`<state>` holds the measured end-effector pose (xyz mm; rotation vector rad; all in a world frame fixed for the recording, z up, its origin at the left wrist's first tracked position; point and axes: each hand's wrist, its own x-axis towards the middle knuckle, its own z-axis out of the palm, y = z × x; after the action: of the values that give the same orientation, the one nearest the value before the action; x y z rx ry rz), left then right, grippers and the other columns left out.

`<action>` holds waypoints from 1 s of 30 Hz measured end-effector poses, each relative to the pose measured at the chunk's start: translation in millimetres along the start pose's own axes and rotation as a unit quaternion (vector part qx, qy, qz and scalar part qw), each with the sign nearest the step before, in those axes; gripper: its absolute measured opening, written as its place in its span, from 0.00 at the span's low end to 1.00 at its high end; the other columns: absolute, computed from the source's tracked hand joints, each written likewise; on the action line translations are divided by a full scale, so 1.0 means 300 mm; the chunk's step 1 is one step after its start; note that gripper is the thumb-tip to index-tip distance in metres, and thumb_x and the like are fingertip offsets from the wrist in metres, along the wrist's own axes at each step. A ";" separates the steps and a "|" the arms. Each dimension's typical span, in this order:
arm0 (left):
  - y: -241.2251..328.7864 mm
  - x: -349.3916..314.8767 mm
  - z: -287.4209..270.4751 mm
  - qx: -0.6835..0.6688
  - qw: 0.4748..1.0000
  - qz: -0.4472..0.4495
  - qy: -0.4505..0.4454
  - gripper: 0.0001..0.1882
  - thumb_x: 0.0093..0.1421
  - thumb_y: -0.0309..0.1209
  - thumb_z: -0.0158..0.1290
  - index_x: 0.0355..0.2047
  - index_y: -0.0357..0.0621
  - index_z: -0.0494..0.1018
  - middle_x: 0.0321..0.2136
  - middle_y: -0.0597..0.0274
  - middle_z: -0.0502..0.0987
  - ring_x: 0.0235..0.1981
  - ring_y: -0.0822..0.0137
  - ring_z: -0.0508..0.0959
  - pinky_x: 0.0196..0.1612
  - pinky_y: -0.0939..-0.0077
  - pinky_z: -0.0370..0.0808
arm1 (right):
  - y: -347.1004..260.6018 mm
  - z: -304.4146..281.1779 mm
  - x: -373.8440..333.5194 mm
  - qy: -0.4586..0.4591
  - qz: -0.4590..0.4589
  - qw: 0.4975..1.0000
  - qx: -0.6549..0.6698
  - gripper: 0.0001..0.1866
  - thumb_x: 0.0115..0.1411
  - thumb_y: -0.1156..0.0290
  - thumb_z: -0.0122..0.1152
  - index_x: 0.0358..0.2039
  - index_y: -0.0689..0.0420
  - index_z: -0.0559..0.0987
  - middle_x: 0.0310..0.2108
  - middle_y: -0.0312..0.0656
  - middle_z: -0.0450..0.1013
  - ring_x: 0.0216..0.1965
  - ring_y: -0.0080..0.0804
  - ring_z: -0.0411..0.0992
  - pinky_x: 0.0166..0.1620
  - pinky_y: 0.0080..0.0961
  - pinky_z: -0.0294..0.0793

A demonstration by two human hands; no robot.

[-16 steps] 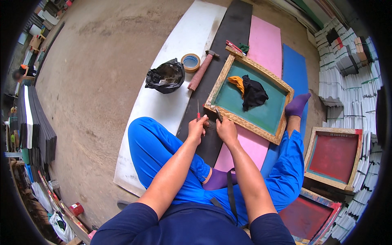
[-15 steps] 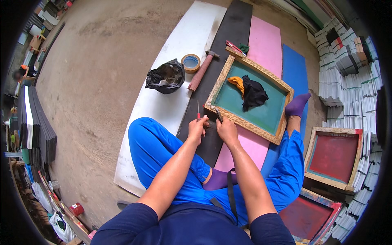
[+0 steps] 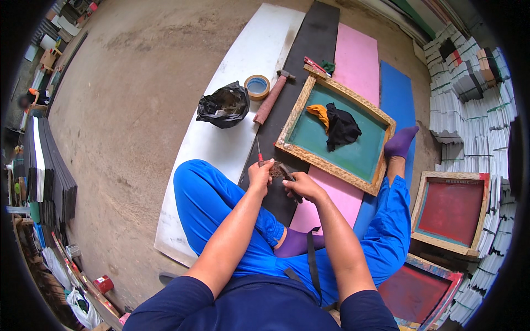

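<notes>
My left hand [image 3: 260, 177] is closed round a screwdriver [image 3: 260, 159] with a red handle; its thin shaft points away from me. In my right hand [image 3: 305, 186] is a dark pliers-like tool [image 3: 288, 175], its far end tilted toward my left hand. A brownish clump [image 3: 276, 170] shows between the two hands; whether it is held or lies on the black sheet, I cannot tell. Just beyond is a wooden screen frame [image 3: 326, 167] with green mesh. A black cloth [image 3: 343, 127] and a yellow cloth [image 3: 319, 112] lie on its mesh.
A hammer [image 3: 270, 100], a tape roll [image 3: 256, 87] and a black plastic bag [image 3: 223, 105] lie to the left of the frame. White, black [image 3: 314, 38], pink [image 3: 356, 52] and blue sheets cover the floor. Red-mesh frames [image 3: 450, 209] and stacked sheets [image 3: 469, 121] stand at right.
My right hand has drawn back from the frame's near corner, turning its dark tool toward my left hand. My left hand has shifted slightly left and nearer, with the screwdriver.
</notes>
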<state>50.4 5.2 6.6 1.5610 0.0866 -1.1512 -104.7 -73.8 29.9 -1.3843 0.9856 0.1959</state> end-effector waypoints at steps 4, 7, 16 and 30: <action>0.001 -0.012 0.000 0.122 0.989 0.066 0.054 0.13 0.55 0.37 0.65 0.25 0.41 0.76 0.13 0.69 0.70 0.09 0.75 0.65 0.12 0.76 0.60 | -0.043 -0.046 0.008 0.042 0.033 0.998 0.025 0.17 0.66 0.61 0.55 0.46 0.62 0.72 0.31 0.42 0.75 0.26 0.30 0.77 0.26 0.30 0.76; -0.011 -0.019 0.001 0.127 0.988 0.069 0.056 0.15 0.54 0.38 0.66 0.22 0.41 0.76 0.12 0.69 0.70 0.09 0.75 0.65 0.13 0.75 0.60 | -0.088 -0.056 0.005 0.062 0.058 0.996 0.034 0.18 0.66 0.59 0.55 0.46 0.61 0.73 0.28 0.42 0.74 0.21 0.30 0.75 0.22 0.30 0.74; -0.041 0.006 -0.001 0.213 0.971 0.084 0.076 0.13 0.51 0.38 0.65 0.25 0.41 0.80 0.21 0.60 0.80 0.26 0.64 0.79 0.34 0.67 0.74 | -0.055 -0.059 -0.004 0.047 0.090 0.985 0.140 0.16 0.64 0.60 0.59 0.42 0.61 0.72 0.28 0.42 0.75 0.22 0.32 0.75 0.23 0.31 0.76; -0.071 0.033 0.021 0.162 0.979 0.104 0.065 0.12 0.56 0.36 0.62 0.29 0.38 0.78 0.17 0.68 0.72 0.13 0.74 0.69 0.16 0.75 0.64 | -0.127 -0.066 0.075 0.085 0.130 0.988 0.013 0.17 0.65 0.62 0.57 0.37 0.66 0.72 0.28 0.45 0.73 0.23 0.36 0.75 0.21 0.37 0.73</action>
<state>38.9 2.8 -14.6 1.8837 -0.1834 -0.9285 -75.5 -109.7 44.8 -1.2616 1.3075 0.2620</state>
